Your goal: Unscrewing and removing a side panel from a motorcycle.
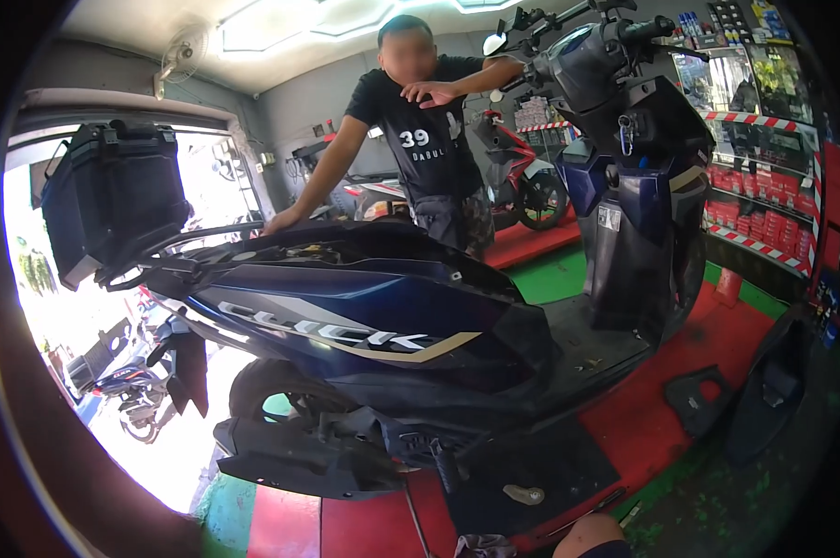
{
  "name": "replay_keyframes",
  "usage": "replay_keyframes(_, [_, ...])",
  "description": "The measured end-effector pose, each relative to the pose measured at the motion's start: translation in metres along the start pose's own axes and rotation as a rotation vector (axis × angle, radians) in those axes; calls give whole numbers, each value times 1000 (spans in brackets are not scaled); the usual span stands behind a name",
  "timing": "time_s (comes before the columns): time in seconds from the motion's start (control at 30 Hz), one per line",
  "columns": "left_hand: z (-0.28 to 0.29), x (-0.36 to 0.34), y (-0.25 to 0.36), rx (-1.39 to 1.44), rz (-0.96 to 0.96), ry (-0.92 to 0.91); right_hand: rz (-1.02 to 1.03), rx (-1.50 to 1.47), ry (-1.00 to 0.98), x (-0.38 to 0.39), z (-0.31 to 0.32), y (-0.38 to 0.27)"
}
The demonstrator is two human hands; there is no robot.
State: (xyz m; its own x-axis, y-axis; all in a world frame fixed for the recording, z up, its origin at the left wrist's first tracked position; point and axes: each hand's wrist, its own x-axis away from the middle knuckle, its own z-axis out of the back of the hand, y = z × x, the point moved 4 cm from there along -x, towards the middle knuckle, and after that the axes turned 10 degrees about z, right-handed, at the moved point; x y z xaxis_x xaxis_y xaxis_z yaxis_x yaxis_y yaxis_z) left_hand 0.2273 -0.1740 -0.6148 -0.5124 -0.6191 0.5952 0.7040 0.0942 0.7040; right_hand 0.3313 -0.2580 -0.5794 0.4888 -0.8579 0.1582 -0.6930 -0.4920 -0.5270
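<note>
Neither of my hands shows. A dark blue scooter [364,325] with grey and gold stripes stands side-on before me. Its seat is off, and the frame opening [313,251] under it is exposed. The exhaust cover [308,460] and rear wheel [280,386] face me. Keys [625,135] hang at the front panel. At the lower edge is a bare knee [587,535], seemingly mine. Nearby lies a crumpled grey thing [485,546], perhaps a cloth. A small metal part [523,495] rests on a black mat [568,474].
Across the scooter a person [420,130] leans, one hand [285,219] at its rear rail. A black top box [113,200] juts out at the rear. The removed seat [773,391] and a black panel [699,400] lie at right. Shelves [764,191] with red boxes stand behind.
</note>
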Motion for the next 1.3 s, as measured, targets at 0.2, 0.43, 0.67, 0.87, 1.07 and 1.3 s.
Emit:
replay_keyframes(0.2, [-21,12,-17,-190,-99,65,-19,692,97,86,37,-1])
replay_keyframes(0.43, [-32,17,-22,-273,-157,114,20,907,358,178,28,-74])
replay_keyframes(0.67, [-28,6,-35,-439,-167,95,27,1716,407,232,-5,-142])
replay_keyframes(0.87, [-2,-15,3,-315,-223,166,252,1871,478,237,-12,-159])
replay_keyframes(1.07, [29,-2,83,620,-260,332,388,1891,491,227,-8,-164])
replay_keyframes(1.3, [17,36,153,1260,-403,188,456,1847,486,224,-1,-156])
